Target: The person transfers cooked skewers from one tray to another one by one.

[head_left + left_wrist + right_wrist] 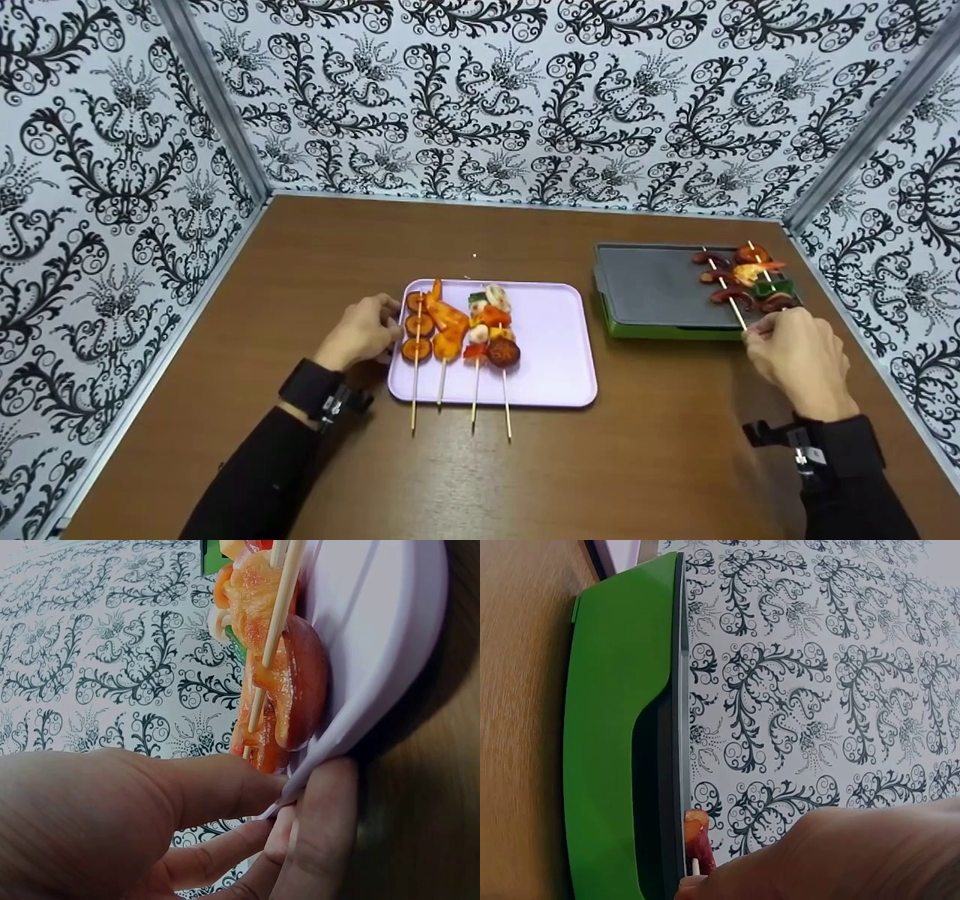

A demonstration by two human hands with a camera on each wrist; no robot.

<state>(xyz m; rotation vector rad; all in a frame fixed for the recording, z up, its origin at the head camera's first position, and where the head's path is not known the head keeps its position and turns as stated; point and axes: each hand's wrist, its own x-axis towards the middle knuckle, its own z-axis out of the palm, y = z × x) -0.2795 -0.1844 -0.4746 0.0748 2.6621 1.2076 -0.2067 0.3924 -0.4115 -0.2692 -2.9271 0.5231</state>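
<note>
Broadly, patterned rear panel (480, 112) beyond both hands; brown table (585, 480) under and between them. Grill (652, 285): just ahead of the right hand and reaching to its left, grey top on green base. Lilac tray (555, 337): immediately right of the left hand, four food skewers (416, 324) on it, sticks running over the rim nearest the person.

Left hand (362, 330): clamped on the tray's left rim, thumb on the food side, a finger beneath. Right hand (802, 360): thumb and fingertips pinching the stick of the dark-red skewer (718, 277), whose food lies ahead, over the grill. Second skewer (763, 276), green and orange pieces, just right of it; near end hidden by the hand, so cannot tell whether that stick is gripped too.

Handling, my judgement: weight sits well beyond the pinch, so the far tip may droop. Firm hold, level lift, straight up ahead of any sideways move, lest pieces catch on the neighbour. Left hand best light: raising the rim could roll the tray's sticks.

Edges: grill's near edge close by the right fingertips; side panel (900, 210) off to that hand's right. More room to its left: grey plate, a table gap, then the tray's uncovered right-hand strip. Tightest beside the left hand, food close to the rim.
</note>
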